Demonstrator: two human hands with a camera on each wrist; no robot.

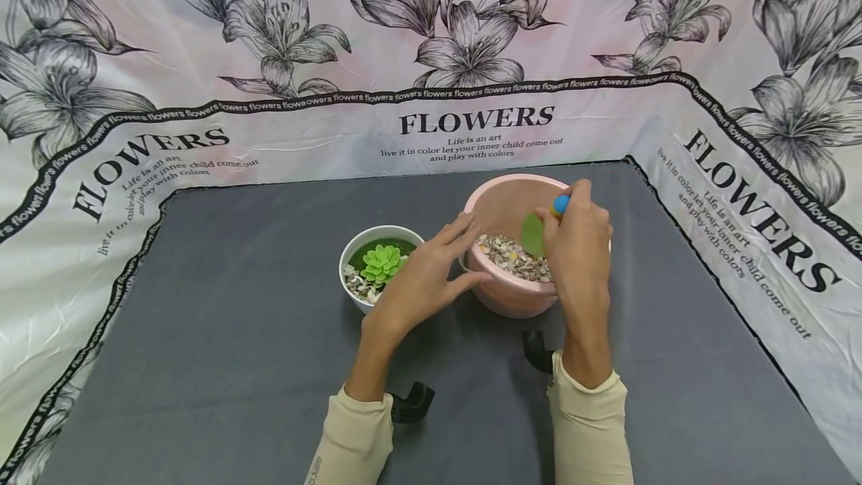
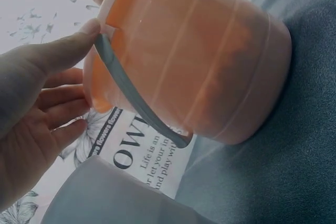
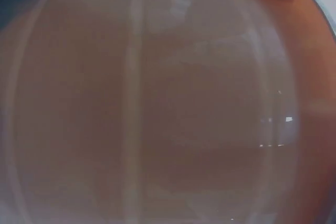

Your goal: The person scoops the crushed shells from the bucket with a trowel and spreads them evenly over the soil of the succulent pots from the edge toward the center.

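Note:
A pink bucket [image 1: 515, 304] holds a layer of small mixed pebbles [image 1: 512, 257]. My right hand [image 1: 579, 245] reaches over its rim and grips a small shovel with a blue handle and a green blade [image 1: 532, 235]. The blade's lower end is down at the pebbles. With fingers mostly straight, my left hand [image 1: 424, 279] rests on the bucket's left rim. In the left wrist view its thumb [image 2: 79, 43] touches the rim by the grey carrying handle [image 2: 131, 95]. The bucket wall [image 3: 199, 98] fills most of the right wrist view, where the shovel is hidden.
Left of the bucket stands a white pot [image 1: 345, 251] with a green succulent [image 1: 382, 264] and pale stones, partly covered by my left hand. Both stand on a dark grey tablecloth [image 1: 256, 335] with a white flower-printed border [image 1: 471, 129].

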